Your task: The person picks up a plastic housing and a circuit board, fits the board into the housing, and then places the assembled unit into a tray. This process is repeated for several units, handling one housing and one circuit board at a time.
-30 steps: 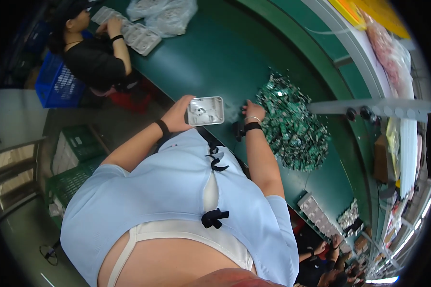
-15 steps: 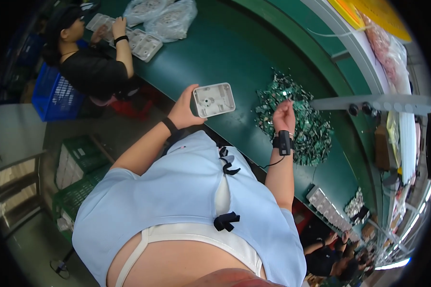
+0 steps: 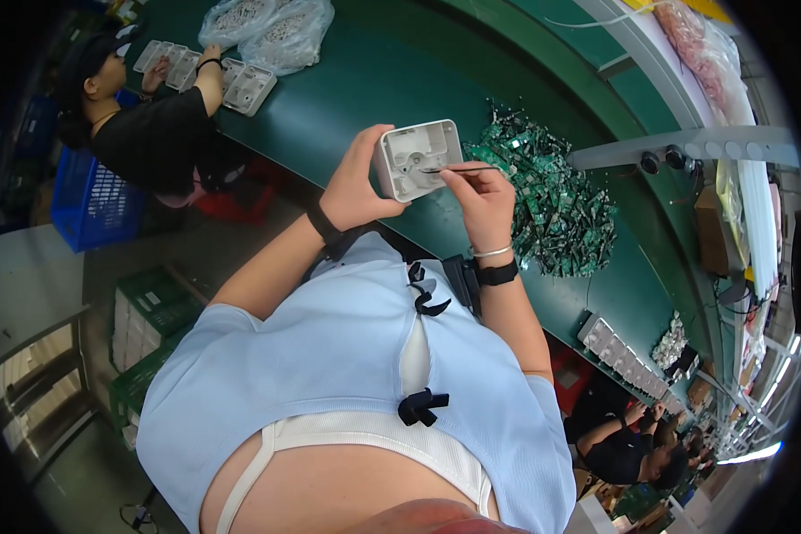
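My left hand [image 3: 358,189] is closed around the left side of an open white plastic housing [image 3: 418,147], tilted so that its moulded inside shows. Pinched in my right hand [image 3: 482,200] is a thin dark stick-like tool [image 3: 485,168]. Its front end reaches into the housing, and its exact kind is too small to tell. Just beyond my right hand lies a heap of small green circuit boards [image 3: 565,209] on the green worktable [image 3: 356,98].
At far left a co-worker [image 3: 147,133] handles white housings [image 3: 247,87] beside clear bags of small parts [image 3: 285,36]. A grey metal arm [image 3: 614,153] extends over the heap. More white housings [image 3: 618,351] stand in a row at right. Blue [image 3: 98,200] and green crates [image 3: 156,303] sit at left.
My right hand has come from the board heap leftward to the housing, with the dark tool now showing in it. My left hand has raised the housing slightly, to the right.
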A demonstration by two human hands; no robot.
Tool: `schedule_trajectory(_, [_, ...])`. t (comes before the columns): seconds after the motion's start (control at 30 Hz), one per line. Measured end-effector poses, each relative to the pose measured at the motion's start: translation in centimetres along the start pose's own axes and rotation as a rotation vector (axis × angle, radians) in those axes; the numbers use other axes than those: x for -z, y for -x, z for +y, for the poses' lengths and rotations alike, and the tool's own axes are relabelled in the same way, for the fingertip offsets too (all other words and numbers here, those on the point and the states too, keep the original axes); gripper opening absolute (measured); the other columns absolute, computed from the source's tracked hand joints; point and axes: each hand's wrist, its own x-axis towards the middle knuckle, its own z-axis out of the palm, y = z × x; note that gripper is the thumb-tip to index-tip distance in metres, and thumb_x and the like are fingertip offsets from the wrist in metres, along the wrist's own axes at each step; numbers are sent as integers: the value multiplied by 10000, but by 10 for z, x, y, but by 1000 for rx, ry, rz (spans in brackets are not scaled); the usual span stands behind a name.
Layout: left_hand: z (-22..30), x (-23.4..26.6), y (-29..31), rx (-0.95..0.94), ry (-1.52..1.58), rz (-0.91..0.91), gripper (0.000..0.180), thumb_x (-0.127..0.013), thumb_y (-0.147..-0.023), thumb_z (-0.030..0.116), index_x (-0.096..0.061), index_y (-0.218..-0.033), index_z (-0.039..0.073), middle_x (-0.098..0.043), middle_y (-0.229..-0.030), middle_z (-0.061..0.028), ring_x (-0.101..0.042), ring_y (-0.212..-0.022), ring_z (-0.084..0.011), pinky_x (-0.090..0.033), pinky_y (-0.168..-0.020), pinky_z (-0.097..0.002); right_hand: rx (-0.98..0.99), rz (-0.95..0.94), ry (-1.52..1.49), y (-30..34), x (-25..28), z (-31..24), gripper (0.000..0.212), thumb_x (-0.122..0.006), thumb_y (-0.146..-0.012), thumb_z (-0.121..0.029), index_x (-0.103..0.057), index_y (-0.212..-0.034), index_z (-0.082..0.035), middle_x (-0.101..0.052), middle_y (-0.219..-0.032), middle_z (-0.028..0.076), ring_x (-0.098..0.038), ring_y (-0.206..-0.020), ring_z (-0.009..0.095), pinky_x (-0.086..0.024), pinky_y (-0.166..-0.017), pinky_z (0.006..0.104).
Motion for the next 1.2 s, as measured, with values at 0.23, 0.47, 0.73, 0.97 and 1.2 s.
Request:
schedule_trajectory(0.23, [14,-3,2,-55,-12,-17,967,-866,-612,142,-388,-1446,42,-488,-1391,-194,-502,-1319,-377,-407,-1122,-418,-23,-21,69,2,-7,14,128,-774,-886,-13,-740,-1000,35,-755,-922,66,-694,-808,100,-558,-757,236])
schedule_trajectory(0.47, [15,-8,3,-9,32,-48,963,-841,-597,120,-389,-1445,64,-477,-1401,-188,-496,-1322,-388,-413,-1121,-420,-8,42,129,0,-11,18,127,-782,-880,-36,-740,-980,30,-750,-885,52,-689,-780,90,-562,-714,234])
schedule_trajectory(0.73, [18,-11,6,-13,34,-29,976,-837,-605,127,-367,-1460,85,-458,-1421,-187,-521,-1301,-397,-469,-1067,-417,112,80,284,6,-15,18,119,-795,-858,-34,-751,-958,12,-755,-871,45,-689,-746,86,-559,-695,238])
schedule_trajectory(0.97, [21,-11,6,-36,-4,-38,972,-836,-618,148,-359,-1463,93,-438,-1448,-191,-553,-1265,-409,-530,-987,-429,398,-129,659,5,-8,7,131,-765,-822,8,-765,-949,-23,-752,-879,91,-678,-748,193,-529,-687,296])
schedule_trajectory(1.2, [21,-7,11,-51,29,-102,989,-848,-616,167,-354,-1469,88,-434,-1470,-192,-578,-1235,-405,-550,-954,-434,447,55,779,19,16,16,93,-729,-823,35,-710,-885,-31,-711,-937,130,-658,-840,278,-517,-714,346])
